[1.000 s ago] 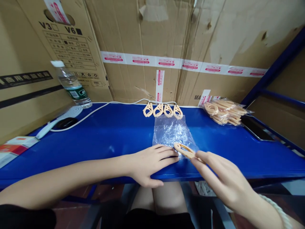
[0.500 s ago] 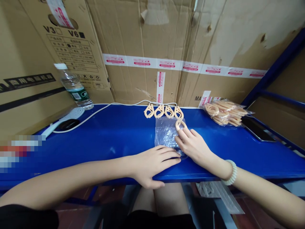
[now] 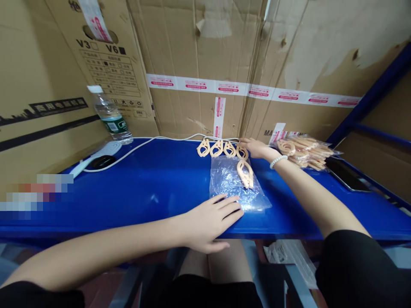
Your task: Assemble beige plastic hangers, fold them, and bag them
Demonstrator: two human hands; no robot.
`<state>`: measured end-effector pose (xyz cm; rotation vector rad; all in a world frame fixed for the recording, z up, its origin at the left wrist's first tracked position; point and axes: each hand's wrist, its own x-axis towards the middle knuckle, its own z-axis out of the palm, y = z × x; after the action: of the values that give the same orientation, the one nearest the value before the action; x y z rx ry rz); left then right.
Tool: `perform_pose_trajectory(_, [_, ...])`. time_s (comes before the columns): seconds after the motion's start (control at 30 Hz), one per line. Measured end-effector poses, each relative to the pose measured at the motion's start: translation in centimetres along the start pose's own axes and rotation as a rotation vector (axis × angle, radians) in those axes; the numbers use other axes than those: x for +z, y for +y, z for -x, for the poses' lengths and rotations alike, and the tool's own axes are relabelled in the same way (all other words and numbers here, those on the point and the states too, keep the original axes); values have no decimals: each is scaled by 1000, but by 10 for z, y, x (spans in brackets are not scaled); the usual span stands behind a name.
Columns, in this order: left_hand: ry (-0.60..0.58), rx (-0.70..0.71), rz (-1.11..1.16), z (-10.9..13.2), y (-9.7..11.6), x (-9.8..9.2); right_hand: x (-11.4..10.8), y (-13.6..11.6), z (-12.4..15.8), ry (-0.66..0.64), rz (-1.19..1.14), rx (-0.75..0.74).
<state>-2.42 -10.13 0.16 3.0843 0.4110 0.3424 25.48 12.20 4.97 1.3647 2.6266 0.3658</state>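
My left hand (image 3: 218, 220) lies flat and open, its fingertips on the lower left part of a clear plastic bag (image 3: 224, 182). On that bag rests one peach folding hanger (image 3: 245, 174), folded up, with neither hand on it. Behind the bag, several more such hangers (image 3: 216, 148) stand in a row on the blue table (image 3: 160, 184). My right hand (image 3: 255, 148) reaches over the rightmost hanger (image 3: 242, 152) of that row. Its fingers are stretched out at the hanger's top, partly covering it; a firm grip does not show.
Bagged peach hangers (image 3: 303, 152) lie at the right beside a phone (image 3: 348, 174). A water bottle (image 3: 112, 117), a light-blue brush (image 3: 102, 154), a black mouse-like object (image 3: 102, 161) and a white cable (image 3: 135, 147) are at the left. Cardboard (image 3: 199, 51) walls the back.
My right hand has let go of the hanger on the plastic bag and moved back to the rightmost hanger of the row. My left hand stays on the bag. The view has shifted slightly.
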Motion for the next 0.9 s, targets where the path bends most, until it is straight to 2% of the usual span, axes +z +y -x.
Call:
perform_pose_trajectory(0.1, [25, -70, -57, 5, 13, 9, 6, 5, 0, -2, 8, 23])
perform_pose_trajectory(0.23, [98, -184, -128, 8, 24, 21, 5, 11, 16, -23, 12, 60])
perform_pose_trajectory(0.4, [170, -250, -254, 4, 32, 31, -3, 22, 50, -95, -27, 152])
perform_pose_trajectory(0.5, [202, -253, -293, 3, 35, 35, -7, 21, 80, -38, -74, 148])
perform_pose_trajectory(0.6, [230, -264, -304, 3, 37, 38, -11, 13, 115, 90, -103, 157])
perform_pose_trajectory(0.7, [265, -290, -325, 1, 39, 42, -20, -8, 150, 270, -114, 192])
perform_pose_trajectory(0.77, [295, -303, -347, -1, 41, 45, -31, -31, 174, 612, -178, 188])
perform_pose_trajectory(0.8, [311, -308, -358, -1, 42, 46, -38, -45, 185, 735, -193, 182])
perform_pose_trajectory(0.87, [349, -319, -376, -3, 44, 49, -53, -78, 208, 898, -174, 198])
perform_pose_trajectory(0.9, [376, -328, -381, -4, 45, 51, -59, -95, 218, 927, -148, 218])
